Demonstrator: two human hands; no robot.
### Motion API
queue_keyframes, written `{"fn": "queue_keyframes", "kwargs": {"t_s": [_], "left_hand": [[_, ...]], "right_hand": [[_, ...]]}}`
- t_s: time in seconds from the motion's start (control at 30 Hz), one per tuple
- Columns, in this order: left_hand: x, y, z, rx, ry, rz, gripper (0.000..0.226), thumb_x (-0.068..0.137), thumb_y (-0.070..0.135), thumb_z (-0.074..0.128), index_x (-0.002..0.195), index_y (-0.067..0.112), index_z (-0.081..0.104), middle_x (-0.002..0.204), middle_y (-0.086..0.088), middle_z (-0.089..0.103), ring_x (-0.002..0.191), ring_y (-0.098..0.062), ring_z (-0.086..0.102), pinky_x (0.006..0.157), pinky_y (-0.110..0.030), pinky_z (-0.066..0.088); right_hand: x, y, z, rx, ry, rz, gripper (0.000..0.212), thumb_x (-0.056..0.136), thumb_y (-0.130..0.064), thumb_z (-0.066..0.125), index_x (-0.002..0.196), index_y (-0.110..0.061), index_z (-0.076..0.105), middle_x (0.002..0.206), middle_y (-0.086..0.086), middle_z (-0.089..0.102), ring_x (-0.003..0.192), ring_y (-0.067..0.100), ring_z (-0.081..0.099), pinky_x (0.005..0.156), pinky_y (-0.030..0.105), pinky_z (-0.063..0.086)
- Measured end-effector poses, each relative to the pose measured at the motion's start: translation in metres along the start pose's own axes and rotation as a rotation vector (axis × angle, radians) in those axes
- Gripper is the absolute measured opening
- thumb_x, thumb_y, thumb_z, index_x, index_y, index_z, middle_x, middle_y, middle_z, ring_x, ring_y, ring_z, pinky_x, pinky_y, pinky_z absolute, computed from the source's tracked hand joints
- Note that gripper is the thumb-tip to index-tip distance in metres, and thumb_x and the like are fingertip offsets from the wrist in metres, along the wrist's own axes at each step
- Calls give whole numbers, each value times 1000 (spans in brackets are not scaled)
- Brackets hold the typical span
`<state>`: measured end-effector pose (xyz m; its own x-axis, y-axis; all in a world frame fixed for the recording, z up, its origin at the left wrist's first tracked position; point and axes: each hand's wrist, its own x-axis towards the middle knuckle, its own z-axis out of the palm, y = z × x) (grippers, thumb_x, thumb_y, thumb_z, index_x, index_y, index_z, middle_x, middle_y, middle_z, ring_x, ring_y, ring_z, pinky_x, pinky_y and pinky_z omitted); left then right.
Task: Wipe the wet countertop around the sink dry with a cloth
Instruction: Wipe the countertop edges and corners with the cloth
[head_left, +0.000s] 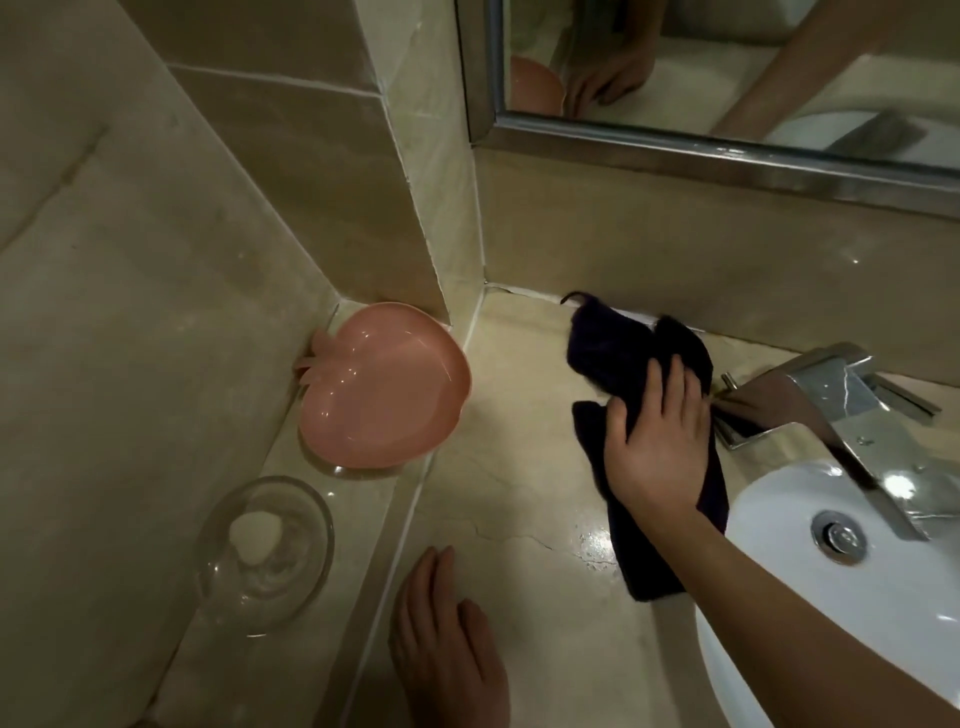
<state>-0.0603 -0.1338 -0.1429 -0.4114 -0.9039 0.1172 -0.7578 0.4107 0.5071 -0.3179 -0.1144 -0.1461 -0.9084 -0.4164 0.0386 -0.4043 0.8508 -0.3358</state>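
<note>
A dark purple cloth (613, 353) lies spread on the beige marble countertop (514, 467), stretching from the back wall down along the left side of the white sink (779, 525). My right hand (657, 447) presses flat on the cloth's middle, fingers straight and spread, just left of the chrome faucet (831, 410). My left hand (447, 629) rests palm down on the bare countertop near the front edge, fingers straight, holding nothing. A wet sheen (592, 540) shows on the stone beside the cloth's lower end.
A pink apple-shaped dish (384, 384) sits on a raised ledge at the left, in the wall corner. In front of it stands a clear glass dish (270, 551) with a white soap bar. A metal-framed mirror (727, 150) hangs above the back wall.
</note>
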Motion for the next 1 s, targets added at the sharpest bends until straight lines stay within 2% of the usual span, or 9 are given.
{"fn": "queue_keyframes", "kwargs": {"t_s": [0.13, 0.27, 0.47, 0.57, 0.63, 0.7, 0.77, 0.83, 1.0], "left_hand": [[0, 1, 0, 18, -1, 0, 47, 89, 21, 40, 123, 7, 70, 130, -13, 65, 107, -36, 64, 88, -41, 44], [0, 1, 1, 26, -7, -5, 48, 86, 21, 42, 122, 7, 70, 129, -13, 65, 105, -36, 65, 88, -41, 44], [1, -2, 5, 20, 25, -5, 48, 83, 21, 44, 119, 6, 72, 126, -15, 67, 100, -37, 67, 87, -42, 45], [1, -1, 6, 18, 4, 2, 48, 83, 22, 43, 119, 5, 71, 125, -17, 67, 102, -37, 66, 89, -42, 44], [1, -2, 6, 12, 1, 5, 48, 84, 21, 42, 118, 2, 71, 124, -19, 67, 102, -39, 67, 90, -41, 43], [0, -4, 5, 12, 10, 13, 48, 85, 20, 42, 118, 0, 70, 124, -21, 66, 102, -40, 66, 89, -41, 42], [0, -3, 4, 9, 24, 23, 47, 87, 20, 41, 119, -1, 69, 125, -21, 66, 103, -39, 65, 88, -42, 42], [-1, -3, 4, 7, 32, 36, 46, 89, 21, 41, 119, 0, 70, 125, -21, 66, 102, -40, 65, 88, -42, 44], [-3, -5, 5, 9, 42, 38, 45, 88, 18, 44, 122, 1, 68, 129, -19, 64, 107, -40, 63, 90, -44, 44]], "right_hand": [[17, -14, 5, -44, -26, 74, 67, 98, -43, 32, 155, -7, 30, 161, 24, 23, 148, 42, 19, 121, 57, 13], [32, -49, 14, -79, -74, 135, 64, 99, -49, 34, 157, -25, 26, 163, 23, 19, 147, 47, 15, 119, 65, 4], [22, -106, 30, -64, -184, -121, 61, 103, -59, 19, 158, -35, 19, 168, 9, 11, 152, 40, 5, 120, 61, -6], [-15, -113, 31, -19, -191, -287, 57, 105, -52, 24, 157, -29, 30, 166, 10, 21, 152, 38, 13, 122, 58, 3], [-53, -103, 27, -21, -233, -456, 57, 105, -49, 28, 155, -23, 36, 164, 11, 27, 152, 35, 18, 122, 57, 9], [-78, -79, 20, -34, -299, -606, 57, 105, -49, 30, 156, -23, 34, 164, 8, 26, 153, 31, 17, 123, 52, 9], [-78, -50, 9, -5, -333, -670, 57, 104, -51, 34, 155, -25, 36, 165, 2, 26, 154, 25, 16, 125, 47, 9], [-61, -24, 0, -17, -308, -644, 57, 103, -52, 38, 154, -26, 38, 164, -1, 27, 153, 22, 18, 125, 45, 11], [-3, 20, -16, -85, -226, -421, 60, 102, -53, 36, 155, -27, 34, 165, 0, 25, 153, 22, 17, 126, 42, 9]]}}
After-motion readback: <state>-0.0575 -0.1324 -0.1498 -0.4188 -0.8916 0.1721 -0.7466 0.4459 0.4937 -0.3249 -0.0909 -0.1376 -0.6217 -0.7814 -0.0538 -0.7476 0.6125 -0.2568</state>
